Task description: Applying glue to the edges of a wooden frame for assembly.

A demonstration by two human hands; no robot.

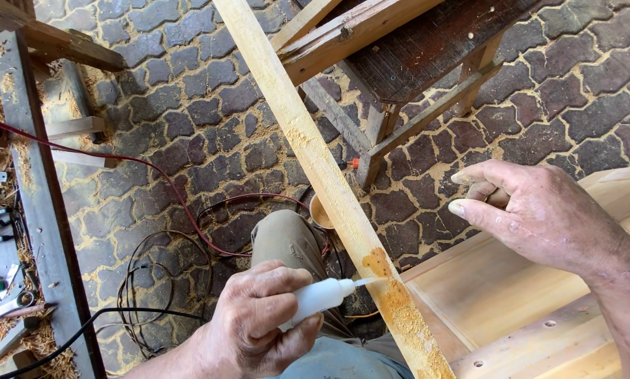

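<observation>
My left hand (255, 324) grips a small white squeeze bottle (320, 296), its nozzle tip touching a long pale wooden strip (308, 140). The strip runs diagonally from the top centre down to the lower right. Its lower end carries a wet orange-brown patch mixed with sawdust (399, 309). My right hand (532, 210) hovers to the right of the strip, fingers curled and pinched together, with a small bit of something pale at the fingertips. Below that hand lies a light wooden panel (497, 288).
A wooden bench (399, 49) stands at the top on paving stones. Red and black cables (167, 231) loop over the ground at the left. A grey beam (37, 189) with tools and sawdust runs along the left edge. My knee (287, 238) is under the strip.
</observation>
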